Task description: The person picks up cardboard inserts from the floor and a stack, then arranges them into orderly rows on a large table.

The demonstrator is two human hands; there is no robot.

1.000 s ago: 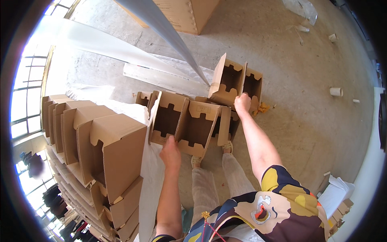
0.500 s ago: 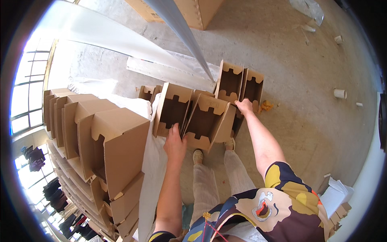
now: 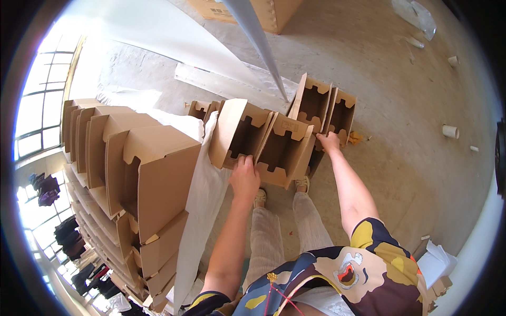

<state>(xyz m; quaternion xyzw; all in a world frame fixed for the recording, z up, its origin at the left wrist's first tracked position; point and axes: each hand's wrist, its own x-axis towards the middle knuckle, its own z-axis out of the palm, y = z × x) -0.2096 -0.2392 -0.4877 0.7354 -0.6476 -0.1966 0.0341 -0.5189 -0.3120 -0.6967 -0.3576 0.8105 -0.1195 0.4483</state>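
Note:
Two open-topped brown cardboard boxes with notched end flaps stand side by side before me, a left box (image 3: 225, 126) and a middle box (image 3: 283, 149). My left hand (image 3: 245, 176) has its fingers hooked over the near edge where the two boxes meet. At the right end of the row, my right hand (image 3: 330, 142) is closed at the upper edge of the middle box's right side; its fingertips are partly hidden. Just beyond that hand are two more open boxes, one nearer (image 3: 313, 100) and one farther right (image 3: 341, 111).
Tall nested stacks of cardboard boxes (image 3: 163, 184) rise at my left beside white sheeting (image 3: 197, 216). A grey pole (image 3: 258, 47) slants down behind the row. A large carton (image 3: 279, 13) stands at the back, and white tube pieces (image 3: 450, 131) lie on the floor at right.
The left and middle boxes have come together, closing the gap between them, and the middle box sits straighter. My left hand has shifted right with them. The whole view has turned slightly.

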